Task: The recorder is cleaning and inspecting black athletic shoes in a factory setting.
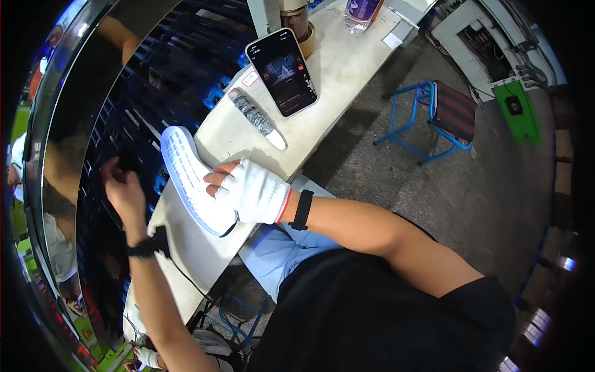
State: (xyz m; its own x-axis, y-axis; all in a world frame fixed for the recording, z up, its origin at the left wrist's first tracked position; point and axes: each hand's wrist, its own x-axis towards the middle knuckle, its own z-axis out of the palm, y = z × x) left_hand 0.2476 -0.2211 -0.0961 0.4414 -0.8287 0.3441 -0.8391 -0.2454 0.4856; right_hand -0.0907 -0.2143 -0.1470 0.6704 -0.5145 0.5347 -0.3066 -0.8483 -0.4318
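A white shoe sole (pixel 189 180) with a grid of raised blocks lies slanted across the worktop, its far end over the edge. My right hand (pixel 238 186), in a white fingerless glove with a red-trimmed cuff, holds the sole near its closer end. The bare fingertips curl onto its surface; the thumb is hidden. To the left, my bare left hand (pixel 126 195) is raised in front of a dark rack (pixel 158 68), fingers apart and nothing seen in them. Beyond the sole rests a slim tool (pixel 251 113) with a grey mottled wrap and a white end.
A lit phone (pixel 283 73) leans on the pale worktop (pixel 322 93), with a clear bottle (pixel 361 15) farther back. A blue-framed stool (pixel 434 118) stands right. A cable (pixel 186 276) runs from my left wrist strap. At lower left another person's gloved hand (pixel 147 356) shows.
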